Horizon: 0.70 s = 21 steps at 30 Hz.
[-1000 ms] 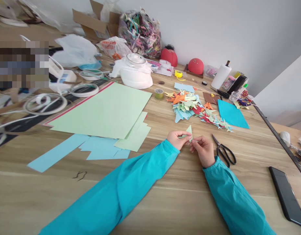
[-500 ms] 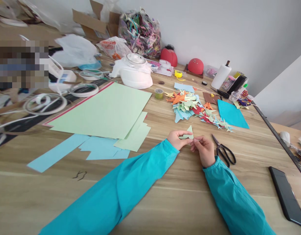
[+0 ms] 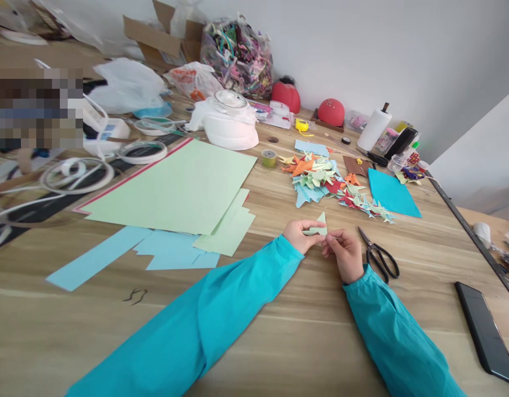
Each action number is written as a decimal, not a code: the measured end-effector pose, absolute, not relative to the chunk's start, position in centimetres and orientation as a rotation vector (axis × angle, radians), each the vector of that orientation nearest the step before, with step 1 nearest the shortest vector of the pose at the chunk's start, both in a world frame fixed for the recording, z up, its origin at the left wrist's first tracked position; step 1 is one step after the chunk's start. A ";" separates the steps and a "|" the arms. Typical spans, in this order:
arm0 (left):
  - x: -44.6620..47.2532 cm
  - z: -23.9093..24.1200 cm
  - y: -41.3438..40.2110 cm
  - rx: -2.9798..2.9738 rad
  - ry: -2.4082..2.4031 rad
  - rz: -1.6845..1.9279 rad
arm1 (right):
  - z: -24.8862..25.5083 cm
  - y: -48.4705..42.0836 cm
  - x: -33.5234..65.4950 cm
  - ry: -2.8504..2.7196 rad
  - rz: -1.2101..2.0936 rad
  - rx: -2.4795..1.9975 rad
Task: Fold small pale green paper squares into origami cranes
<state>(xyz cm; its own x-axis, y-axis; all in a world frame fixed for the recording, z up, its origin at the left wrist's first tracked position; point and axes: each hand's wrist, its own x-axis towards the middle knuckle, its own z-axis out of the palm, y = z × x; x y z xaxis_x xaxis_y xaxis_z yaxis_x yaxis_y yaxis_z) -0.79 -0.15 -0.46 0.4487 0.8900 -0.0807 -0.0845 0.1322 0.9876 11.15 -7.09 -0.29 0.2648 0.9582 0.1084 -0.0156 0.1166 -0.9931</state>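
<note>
Paper [image 3: 322, 218] between thumb [image 3: 317, 239] and fingers [image 3: 312, 224] of left hand [image 3: 298, 235]

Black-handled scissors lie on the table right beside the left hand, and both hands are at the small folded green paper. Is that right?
Not quite. In the head view, the black-handled scissors lie on the table right beside the right hand, not the left hand. Both hands are indeed at the small folded green paper.
</note>
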 end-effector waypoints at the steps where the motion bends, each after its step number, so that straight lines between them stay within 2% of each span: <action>1: -0.8 -0.4 -0.2 1.233 0.842 0.846 | -0.2 -7.1 11.1 -1.043 0.949 -1.217; 21: -0.6 -0.9 -0.2 1.185 0.804 0.878 | -0.6 -6.8 11.5 -0.929 1.051 -1.176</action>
<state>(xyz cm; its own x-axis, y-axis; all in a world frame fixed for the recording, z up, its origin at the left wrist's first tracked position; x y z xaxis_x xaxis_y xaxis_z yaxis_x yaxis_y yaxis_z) -0.58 -0.18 -0.86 0.4431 0.8940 -0.0667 -0.1452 0.1450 0.9787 11.49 -6.84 -0.60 0.2622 0.9646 0.0269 -0.1452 0.0670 -0.9871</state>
